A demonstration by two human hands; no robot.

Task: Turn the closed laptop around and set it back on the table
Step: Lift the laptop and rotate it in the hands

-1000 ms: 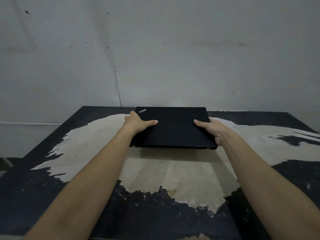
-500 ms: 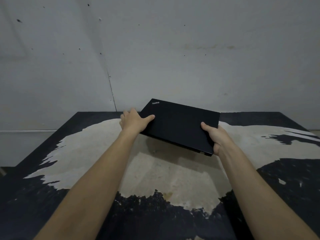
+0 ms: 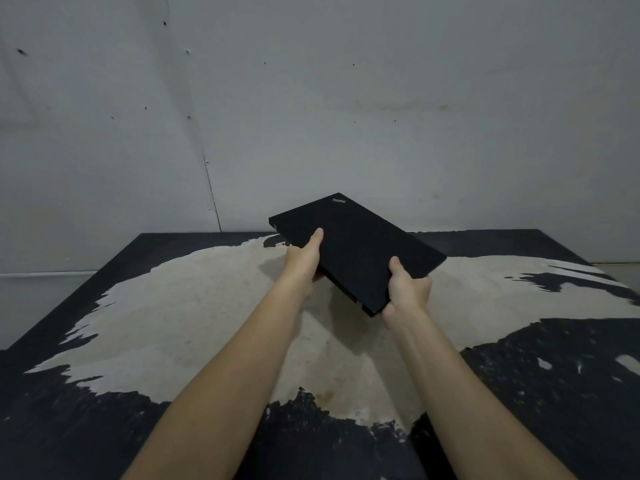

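Fingers, left hand point(image 3: 302, 260): closed on the laptop point(image 3: 360, 247); thumb lies on the lid near the left edge, the other fingers are hidden under the case.
Fingers, right hand point(image 3: 408, 289): closed on the near corner of the laptop; thumb on the lid, the remaining fingers wrap below, out of view.
Laptop state: lid closed, black, matte.
Laptop position: held in the air above the table point(image 3: 207, 306), clear of the surface, over the far middle of it.
Laptop attitude: tilted, far corner raised and near corner low; turned so that one corner points away from the person.
Logo point(image 3: 339, 201): small pale lettering at the far corner of the lid; too small to read with certainty.
Side edge: near-left edge shows port openings; details cannot be resolved.
Shadow: dark patch on the table directly beneath the laptop.
Forearms: both bare, extended forward from the lower frame edge, converging on the laptop.
Table surface: black finish, worn away to a pale beige across a broad central zone; black remains at the near edge and at the corners.
Containers: cannot tell of any in view.
Wall point(image 3: 381, 116): grey, plain, with small dark marks and one vertical seam left of centre.
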